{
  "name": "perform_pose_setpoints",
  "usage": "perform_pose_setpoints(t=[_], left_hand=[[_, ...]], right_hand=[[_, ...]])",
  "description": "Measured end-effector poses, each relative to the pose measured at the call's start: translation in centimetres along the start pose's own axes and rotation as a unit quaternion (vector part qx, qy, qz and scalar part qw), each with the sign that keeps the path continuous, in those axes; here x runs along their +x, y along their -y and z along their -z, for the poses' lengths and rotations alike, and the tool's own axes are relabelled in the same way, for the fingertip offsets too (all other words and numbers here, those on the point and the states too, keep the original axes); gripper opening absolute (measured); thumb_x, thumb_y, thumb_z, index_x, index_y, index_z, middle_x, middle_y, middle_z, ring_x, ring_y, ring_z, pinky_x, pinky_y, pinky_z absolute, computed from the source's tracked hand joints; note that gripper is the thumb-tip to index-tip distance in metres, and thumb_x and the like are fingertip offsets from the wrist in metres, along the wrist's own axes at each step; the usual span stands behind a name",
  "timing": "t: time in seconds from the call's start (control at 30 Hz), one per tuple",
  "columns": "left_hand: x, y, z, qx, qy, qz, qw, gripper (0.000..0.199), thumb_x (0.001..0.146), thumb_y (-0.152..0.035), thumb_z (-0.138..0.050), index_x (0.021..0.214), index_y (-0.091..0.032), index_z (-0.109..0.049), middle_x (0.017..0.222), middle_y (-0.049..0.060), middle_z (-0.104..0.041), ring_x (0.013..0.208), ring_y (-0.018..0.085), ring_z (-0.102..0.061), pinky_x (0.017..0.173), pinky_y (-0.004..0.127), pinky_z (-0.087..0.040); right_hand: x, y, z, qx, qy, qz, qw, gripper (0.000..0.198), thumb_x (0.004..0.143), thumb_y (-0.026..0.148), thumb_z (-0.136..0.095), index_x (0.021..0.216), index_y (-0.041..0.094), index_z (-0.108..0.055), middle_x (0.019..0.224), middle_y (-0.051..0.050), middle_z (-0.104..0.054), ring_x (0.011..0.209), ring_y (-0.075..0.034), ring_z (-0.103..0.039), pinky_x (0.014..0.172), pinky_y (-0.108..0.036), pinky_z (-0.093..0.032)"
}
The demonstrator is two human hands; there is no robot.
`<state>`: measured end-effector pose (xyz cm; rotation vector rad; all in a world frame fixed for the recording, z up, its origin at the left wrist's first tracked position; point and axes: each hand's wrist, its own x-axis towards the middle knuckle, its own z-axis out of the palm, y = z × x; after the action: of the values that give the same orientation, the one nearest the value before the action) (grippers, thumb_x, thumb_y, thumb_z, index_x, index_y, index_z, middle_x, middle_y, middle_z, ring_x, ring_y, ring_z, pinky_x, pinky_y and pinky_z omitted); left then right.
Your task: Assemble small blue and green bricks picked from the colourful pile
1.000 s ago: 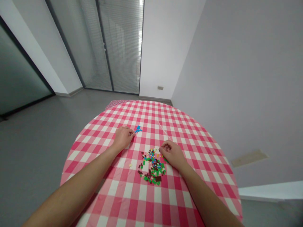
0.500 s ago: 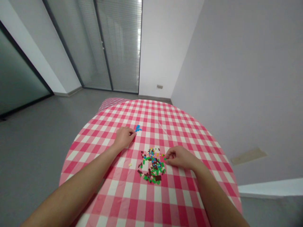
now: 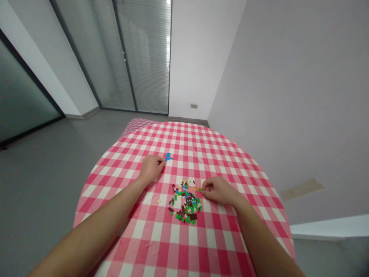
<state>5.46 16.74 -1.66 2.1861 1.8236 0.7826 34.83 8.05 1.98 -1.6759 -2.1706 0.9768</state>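
My left hand [image 3: 152,168] rests on the checked tablecloth with its fingers pinched together. Its fingertips are at the edge of a small group of blue toy bricks [image 3: 168,156]; whether a brick is between them is too small to see. My right hand [image 3: 218,190] is at the right side of a loose pile of small toy bricks [image 3: 188,204] in green, brown, blue, yellow and cream. Its thumb and index finger are closed beside a few red, yellow and green bits [image 3: 199,189]. What the pinch holds, if anything, cannot be made out.
A round table wears a red-and-white checked tablecloth [image 3: 150,246]. One cream brick [image 3: 159,201] lies apart, left of the pile. Beyond the table are a glass partition with blinds [image 3: 144,57] and a white wall [image 3: 198,57]; another wall [image 3: 302,96] rises on the right.
My right thumb has drawn in slightly toward the index finger, and the green bit at its tip no longer shows as before. My left hand stays by the blue bricks. The view shifts slightly.
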Motion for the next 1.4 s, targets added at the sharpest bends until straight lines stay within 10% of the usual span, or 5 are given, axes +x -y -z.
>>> perform_pose_setpoints(t=[0.47,0.7,1.4], left_hand=[[-0.5,0.0,-0.1,0.026,-0.006,0.002,1.0,0.018,0.085,-0.032,-0.059,0.085,-0.023,-0.075,0.093,0.005,-0.073,0.095,0.027,-0.063,0.087,0.039,-0.046],[-0.4,0.1,-0.2,0.01,-0.006,0.002,1.0,0.017,0.084,-0.03,-0.059,0.083,-0.022,-0.074,0.092,0.006,-0.072,0.094,0.027,-0.062,0.087,0.04,-0.045],[-0.3,0.2,-0.3,0.017,0.001,-0.007,1.0,0.02,0.084,-0.031,-0.057,0.084,-0.024,-0.076,0.095,0.005,-0.074,0.098,0.028,-0.062,0.089,0.04,-0.045]], right_hand=[[2.9,-1.3,5.0,-0.064,-0.205,0.011,0.977,0.017,0.081,0.03,-0.062,0.075,0.018,-0.072,0.076,-0.007,-0.073,0.069,-0.02,-0.065,0.063,-0.032,-0.045],[6.4,-1.3,3.2,-0.109,-0.179,0.012,0.978,0.012,0.079,0.024,-0.064,0.073,0.019,-0.073,0.076,-0.009,-0.074,0.068,-0.02,-0.064,0.061,-0.032,-0.044],[-0.7,-3.4,0.0,0.087,-0.26,-0.046,0.96,0.028,0.078,0.044,-0.062,0.081,0.018,-0.071,0.074,-0.008,-0.073,0.068,-0.022,-0.065,0.062,-0.031,-0.048]])
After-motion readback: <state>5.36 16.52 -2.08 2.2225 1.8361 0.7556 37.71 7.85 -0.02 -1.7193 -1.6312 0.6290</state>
